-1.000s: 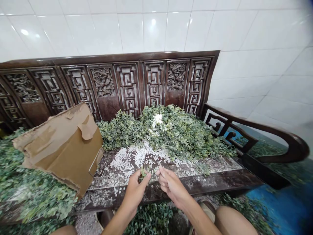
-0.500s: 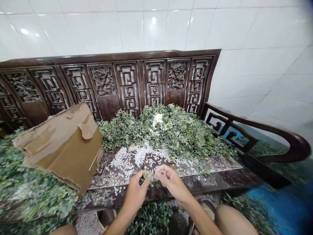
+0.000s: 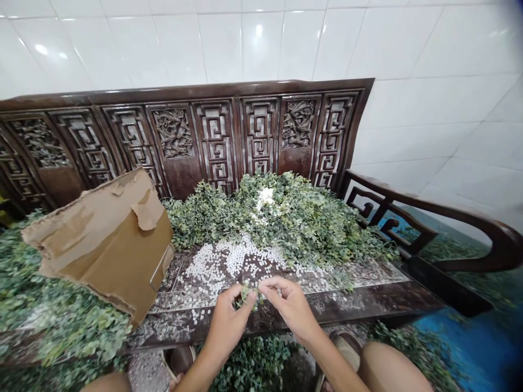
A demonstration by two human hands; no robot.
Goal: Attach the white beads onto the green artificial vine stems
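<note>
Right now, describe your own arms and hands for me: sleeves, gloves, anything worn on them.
Your left hand and right hand are bare, with no gloves, rings or watch in view. The left forearm and right forearm are bare too, with no sleeves or markings showing.

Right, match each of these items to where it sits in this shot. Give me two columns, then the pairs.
1. Small white pieces
2. Torn cardboard
3. Green sprig
4. Carved wooden bench back

A. Standing behind the leafy heap
B. Held between the left hand and right hand
C. Scattered over the bench seat
D. Propped at the left of the seat

Pairs: 1-C, 2-D, 3-B, 4-A
</note>
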